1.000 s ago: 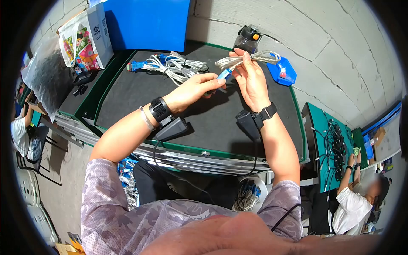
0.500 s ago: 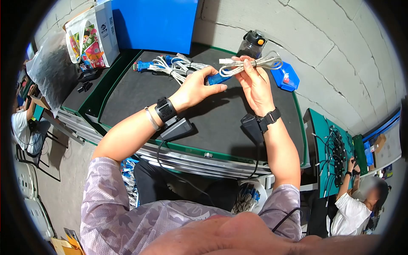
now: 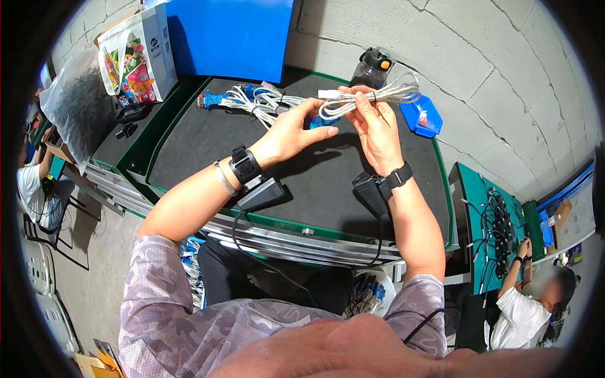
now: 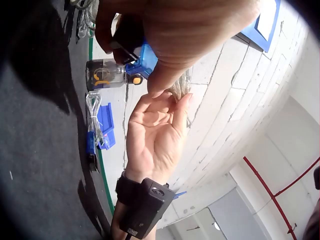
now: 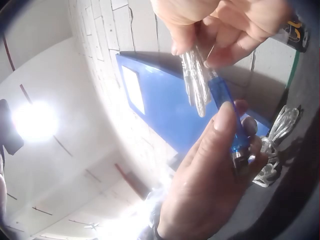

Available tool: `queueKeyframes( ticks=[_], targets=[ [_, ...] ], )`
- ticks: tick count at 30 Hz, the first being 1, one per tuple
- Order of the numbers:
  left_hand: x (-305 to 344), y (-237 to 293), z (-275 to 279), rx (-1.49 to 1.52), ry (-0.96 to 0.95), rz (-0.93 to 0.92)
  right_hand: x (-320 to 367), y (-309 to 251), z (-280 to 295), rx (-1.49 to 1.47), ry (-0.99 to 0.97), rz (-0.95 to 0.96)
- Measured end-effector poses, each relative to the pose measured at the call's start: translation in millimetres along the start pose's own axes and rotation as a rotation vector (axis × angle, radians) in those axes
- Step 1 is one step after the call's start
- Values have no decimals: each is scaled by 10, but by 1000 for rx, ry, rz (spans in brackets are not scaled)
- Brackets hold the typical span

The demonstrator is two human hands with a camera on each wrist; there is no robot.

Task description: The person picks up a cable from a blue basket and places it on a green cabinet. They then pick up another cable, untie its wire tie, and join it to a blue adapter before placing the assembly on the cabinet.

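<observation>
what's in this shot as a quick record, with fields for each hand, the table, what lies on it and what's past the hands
left hand: grips blue connector
right hand: pinches coiled cable
table: dark top
on table: bundled cables, beyond left hand
beyond right hand: bottle, upright
right of it: blue tray

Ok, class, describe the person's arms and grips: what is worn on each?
The left sleeve and right sleeve are short, in grey-purple camouflage. The left grip and right grip are gloveless. A black left strap and black right strap circle the wrists, carrying a boxy black left unit and right unit, each with a dark cable. A pale bracelet sits elbow-side of the left strap.
</observation>
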State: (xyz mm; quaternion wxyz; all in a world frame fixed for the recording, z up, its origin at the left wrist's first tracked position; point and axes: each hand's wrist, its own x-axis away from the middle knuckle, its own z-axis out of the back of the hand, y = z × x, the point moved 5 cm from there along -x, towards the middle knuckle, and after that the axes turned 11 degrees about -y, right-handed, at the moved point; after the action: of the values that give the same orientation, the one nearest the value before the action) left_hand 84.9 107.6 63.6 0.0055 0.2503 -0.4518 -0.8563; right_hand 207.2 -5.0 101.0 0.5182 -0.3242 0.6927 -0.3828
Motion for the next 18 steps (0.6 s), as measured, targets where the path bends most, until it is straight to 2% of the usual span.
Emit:
queueKeyframes(
  ticks=[2,4,8,13,18],
  targets=[
    [-5,9,-5,7,22,-50,15,-2,-31,2,-6,-6],
    [-13,42,1,152,58,-125,25,-6,-52,-9,-3,-18],
    [0,89,8,126,16,-52,21,3,-44,-7,-14,-18],
    [21,195,-60,416,-158,-27,10,28,-91,3,-68,8],
    [18,230,-45,570,-69,-34,23,8,-117,142,-61,63]
  ],
)
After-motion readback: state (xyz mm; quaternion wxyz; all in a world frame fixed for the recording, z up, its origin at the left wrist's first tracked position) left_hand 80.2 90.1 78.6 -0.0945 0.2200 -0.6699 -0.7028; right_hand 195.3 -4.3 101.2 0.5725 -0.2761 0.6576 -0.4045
